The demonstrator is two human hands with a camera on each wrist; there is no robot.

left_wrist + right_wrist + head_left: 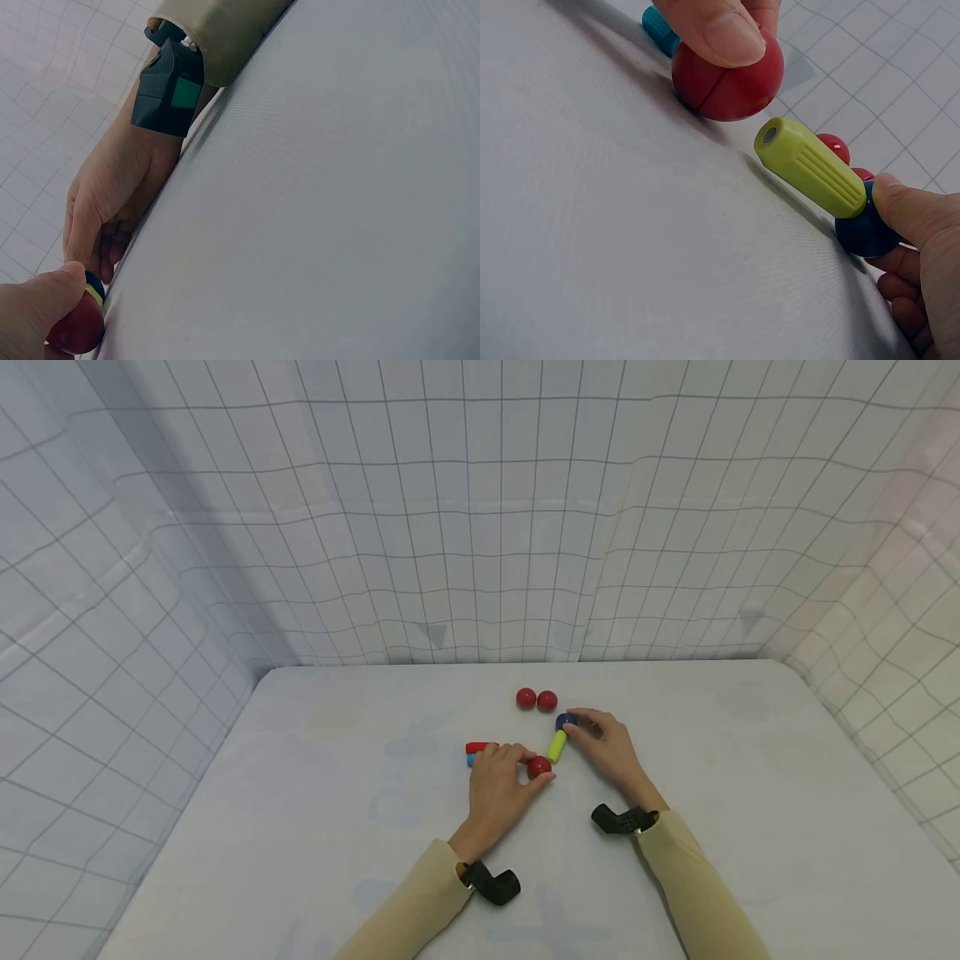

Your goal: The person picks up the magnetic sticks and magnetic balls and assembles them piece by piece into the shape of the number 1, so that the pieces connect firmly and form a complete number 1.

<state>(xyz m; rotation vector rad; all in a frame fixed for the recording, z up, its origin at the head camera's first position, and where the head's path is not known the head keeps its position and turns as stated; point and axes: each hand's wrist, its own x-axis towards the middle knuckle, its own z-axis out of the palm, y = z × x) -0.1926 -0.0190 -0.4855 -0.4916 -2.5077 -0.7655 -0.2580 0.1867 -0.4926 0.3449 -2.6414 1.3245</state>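
My left hand (498,783) pinches a red ball (724,84) with a thin seam between thumb and fingers. To its right, my right hand (613,752) holds a dark blue ball (864,231) between thumb and fingers. A ribbed yellow-green rod (810,171) touches that blue ball at one end; its other end, with a round grey metal tip, points toward the red ball. In the right wrist view a small gap separates the rod's tip from the red ball. Part of the blue ball is hidden behind the right fingers.
Two more red balls (536,700) sit side by side farther back. A red rod (478,747) and a light blue rod (471,760) lie beside the left hand, partly hidden by it. A grid-patterned white curtain (480,527) stands behind the white table (337,843).
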